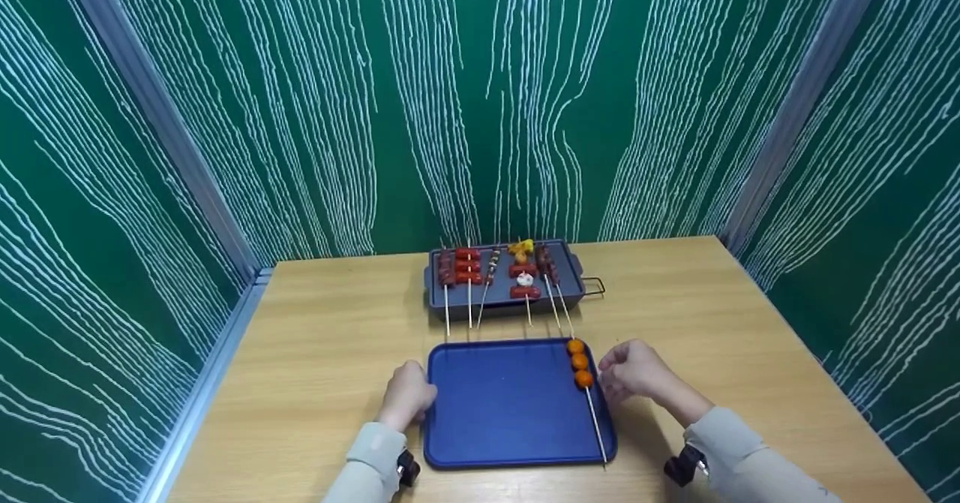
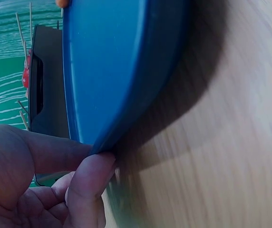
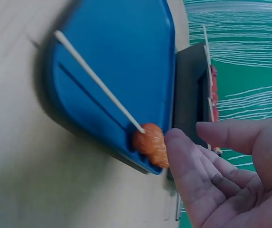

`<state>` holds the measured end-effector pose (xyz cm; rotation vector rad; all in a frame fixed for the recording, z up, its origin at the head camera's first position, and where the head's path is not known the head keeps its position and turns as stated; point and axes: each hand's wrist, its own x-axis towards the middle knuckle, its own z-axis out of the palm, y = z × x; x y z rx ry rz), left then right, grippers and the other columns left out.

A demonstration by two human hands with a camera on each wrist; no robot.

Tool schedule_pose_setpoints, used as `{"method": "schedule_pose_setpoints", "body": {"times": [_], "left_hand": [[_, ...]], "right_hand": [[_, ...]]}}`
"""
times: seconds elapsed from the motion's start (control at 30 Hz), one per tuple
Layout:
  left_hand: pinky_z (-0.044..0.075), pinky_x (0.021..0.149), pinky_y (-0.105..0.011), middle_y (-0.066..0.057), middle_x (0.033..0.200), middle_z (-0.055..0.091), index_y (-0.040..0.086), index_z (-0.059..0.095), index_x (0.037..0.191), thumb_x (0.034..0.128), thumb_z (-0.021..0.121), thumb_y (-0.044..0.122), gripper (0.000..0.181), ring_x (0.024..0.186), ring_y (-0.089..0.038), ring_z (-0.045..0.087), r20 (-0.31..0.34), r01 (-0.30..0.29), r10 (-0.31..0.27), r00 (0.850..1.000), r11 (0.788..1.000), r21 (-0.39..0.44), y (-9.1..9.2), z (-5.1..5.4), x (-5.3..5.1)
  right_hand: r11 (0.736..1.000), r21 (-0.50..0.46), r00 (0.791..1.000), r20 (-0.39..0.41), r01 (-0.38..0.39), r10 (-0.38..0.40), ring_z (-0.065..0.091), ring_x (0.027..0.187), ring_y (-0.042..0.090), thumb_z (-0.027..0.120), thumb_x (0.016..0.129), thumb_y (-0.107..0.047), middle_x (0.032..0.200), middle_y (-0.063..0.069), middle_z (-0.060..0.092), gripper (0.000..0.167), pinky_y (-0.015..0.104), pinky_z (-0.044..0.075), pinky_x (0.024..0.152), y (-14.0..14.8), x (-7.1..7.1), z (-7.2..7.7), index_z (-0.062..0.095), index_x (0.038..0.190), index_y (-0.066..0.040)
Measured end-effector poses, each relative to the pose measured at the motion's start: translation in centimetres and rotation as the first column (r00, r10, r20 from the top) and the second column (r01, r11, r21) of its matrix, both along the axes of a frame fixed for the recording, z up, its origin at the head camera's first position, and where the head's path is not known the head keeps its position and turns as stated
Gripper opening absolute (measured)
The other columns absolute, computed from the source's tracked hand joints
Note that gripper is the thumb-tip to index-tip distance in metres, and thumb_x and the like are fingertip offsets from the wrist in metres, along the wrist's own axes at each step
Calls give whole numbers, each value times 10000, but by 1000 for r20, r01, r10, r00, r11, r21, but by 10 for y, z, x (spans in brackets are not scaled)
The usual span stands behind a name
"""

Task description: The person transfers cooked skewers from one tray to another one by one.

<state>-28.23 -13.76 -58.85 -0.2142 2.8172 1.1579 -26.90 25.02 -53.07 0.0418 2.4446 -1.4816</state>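
A blue tray lies on the table before me. My left hand pinches its left rim between thumb and finger, as the left wrist view shows up close. Along the tray's right side lies a skewer of orange balls, its bare stick crossing the front rim. Just right of those balls is my right hand, near the tray's edge. In the right wrist view, the right hand's thumb and fingertips are apart with nothing between them; a fingertip appears close to the orange balls.
Behind the tray stands a dark grill with a wire handle at its right. Several skewers lie across it, including red sausage pieces and dark meat. Green walls with white lines enclose the wooden table.
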Motion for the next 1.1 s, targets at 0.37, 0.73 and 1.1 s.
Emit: {"method": "schedule_pose_setpoints", "body": {"times": [0.37,0.73,1.1], "left_hand": [[422,317,-216,49,490,381,197,312,574,834,522,-78,432,342,-111,487,-23,22,-22,999,1000,-6,0,-3,-2],[445,336,-233,25,532,417,195,339,592,839,542,-65,412,370,-128,511,-43,21,-22,999,1000,-10,-1,-4,-2],[415,327,-218,22,521,418,190,334,591,847,548,-70,424,359,-123,497,-30,15,-16,999,1000,-13,0,-2,-1]], "right_hand": [[999,-43,1000,-23,17,-18,649,596,136,706,872,99,733,67,648,194,286,665,577,1,-16,18,622,1043,135],[998,-21,995,-73,64,-66,672,641,130,716,912,67,826,94,715,179,246,637,565,-1,-31,30,666,1078,111],[995,-15,985,-139,100,-102,693,679,128,681,930,27,872,87,759,247,244,653,597,-2,-44,38,672,1159,119]]}}
